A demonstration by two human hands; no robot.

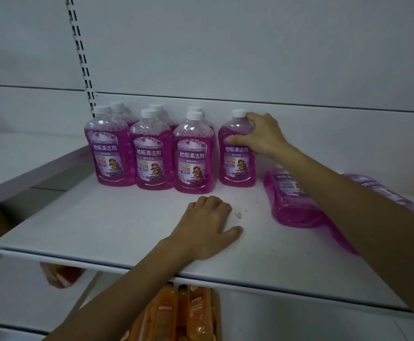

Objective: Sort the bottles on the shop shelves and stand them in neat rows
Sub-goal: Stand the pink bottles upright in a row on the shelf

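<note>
Right hand (260,136) wrapped around the shoulder of a purple floor cleaner bottle (236,153), upright on the white shelf (102,225), just beside the standing rows of bottles (152,148). Left hand (207,223) loose, knuckles down on the shelf, holding nothing. Two more purple bottles lying flat (292,205) at the right, under the right arm. Orange bottles (188,313) on the shelf below.

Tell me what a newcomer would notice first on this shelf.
The standing purple bottles draw the eye first, grouped in rows at the back left of the white shelf. The right hand grips the rightmost upright bottle near its neck, while the left hand rests flat on the shelf. More purple bottles lie on their sides at the right, under the right arm.
</note>
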